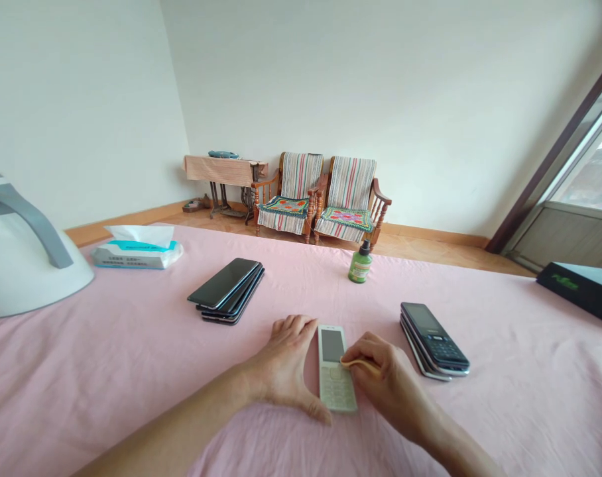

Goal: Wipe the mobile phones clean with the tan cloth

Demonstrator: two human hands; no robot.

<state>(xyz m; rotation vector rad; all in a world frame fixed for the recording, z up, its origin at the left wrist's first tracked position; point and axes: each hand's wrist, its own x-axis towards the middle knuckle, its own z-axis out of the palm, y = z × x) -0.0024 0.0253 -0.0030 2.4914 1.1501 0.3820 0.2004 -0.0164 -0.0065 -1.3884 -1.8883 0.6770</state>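
Observation:
A white keypad mobile phone [337, 389] lies face up on the pink cloth in front of me. Spread along its left side is my left hand [288, 361], its fingertips by the top left corner and its thumb near the bottom edge. My right hand [380, 371] pinches a thin, folded yellowish cloth [355, 362], whose tip touches the phone's face below the screen. To the right sits a small stack of dark keypad phones [433, 338]. A stack of black smartphones [226, 285] rests to the upper left of my hands.
A green bottle [360, 265] with a black cap stands near the far edge of the pink-covered surface [142, 358]. On the left are a tissue pack [134, 253] and a white kettle [27, 258]. A black box [577, 288] lies at far right. Two wooden chairs [349, 182] stand beyond.

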